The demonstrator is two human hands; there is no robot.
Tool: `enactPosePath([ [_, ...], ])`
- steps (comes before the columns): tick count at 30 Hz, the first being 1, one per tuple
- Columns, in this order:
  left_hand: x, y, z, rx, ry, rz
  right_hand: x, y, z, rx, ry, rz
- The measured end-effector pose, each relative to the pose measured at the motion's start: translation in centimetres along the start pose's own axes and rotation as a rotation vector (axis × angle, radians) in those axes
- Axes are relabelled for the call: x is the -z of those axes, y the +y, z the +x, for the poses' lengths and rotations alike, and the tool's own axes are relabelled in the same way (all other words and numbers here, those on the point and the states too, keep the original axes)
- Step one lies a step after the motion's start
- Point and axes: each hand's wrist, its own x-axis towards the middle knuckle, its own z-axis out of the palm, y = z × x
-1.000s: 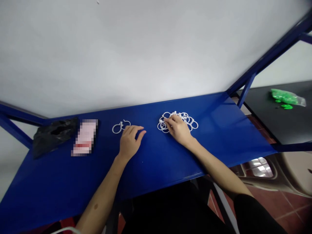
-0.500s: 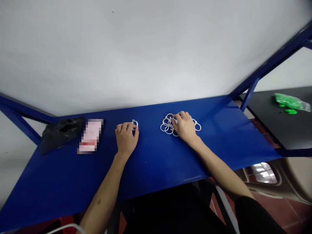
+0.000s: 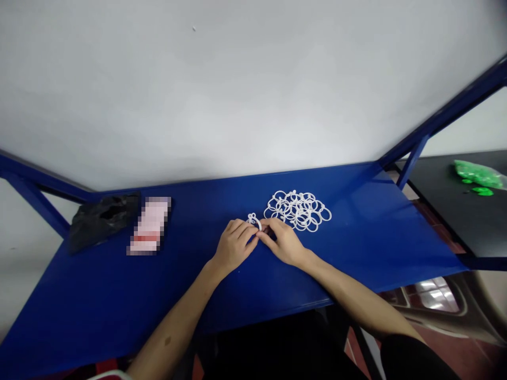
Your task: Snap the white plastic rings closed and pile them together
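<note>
My left hand (image 3: 236, 244) and my right hand (image 3: 283, 240) meet over the middle of the blue table (image 3: 273, 285). Between their fingertips are white plastic rings (image 3: 256, 222) with small loops, pinched from both sides; how many I cannot tell, since the fingers cover part of them. Both hands are closed. Just beyond my right hand lies a loose pile of white rings (image 3: 304, 208), overlapping one another, several with small knobs on the rim.
Toward the left of the table rest a crumpled black plastic bag (image 3: 103, 219) and a blurred-out pink-and-white packet (image 3: 150, 224). On a black table (image 3: 443, 200) at right sits a clear bag of green pieces (image 3: 477, 174). Blue frame bars rise at both ends.
My right hand has left the ring pile and come left and nearer. My left hand has moved right with a white ring, and the two hands now meet.
</note>
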Motion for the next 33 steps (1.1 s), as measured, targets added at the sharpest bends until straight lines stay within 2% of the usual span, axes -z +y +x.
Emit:
enactPosePath([
  [6,-0.1,-0.5,-0.2,-0.007,-0.062,-0.024,-0.7,0.4,-0.3,-0.027,0.055,0.066],
  [12,-0.5,-0.9,-0.5,0.06,-0.062,-0.001,-0.5,0.9,-0.1,-0.048,0.111,0.01],
  [18,-0.5,-1.1,-0.6,0.103,-0.061,-0.076,-0.1,1.1,0.0,-0.077,0.095,-0.085],
  [21,0.0,-1.1,-0.3,0.15,-0.009,-0.11,0.1,1.3,0.1,-0.075,0.102,-0.139],
  [26,0.9,-1.7,0.1,0.322,0.098,-0.149,0.6,1.6,0.2,-0.05,0.135,-0.193],
  [30,1.1,-2.6,0.0,0.408,0.068,0.014,0.9,1.3,0.3,-0.025,0.168,-0.163],
  [33,0.9,-2.5,-0.1,0.397,0.089,0.123,0.9,1.0,0.2,-0.002,0.176,-0.114],
])
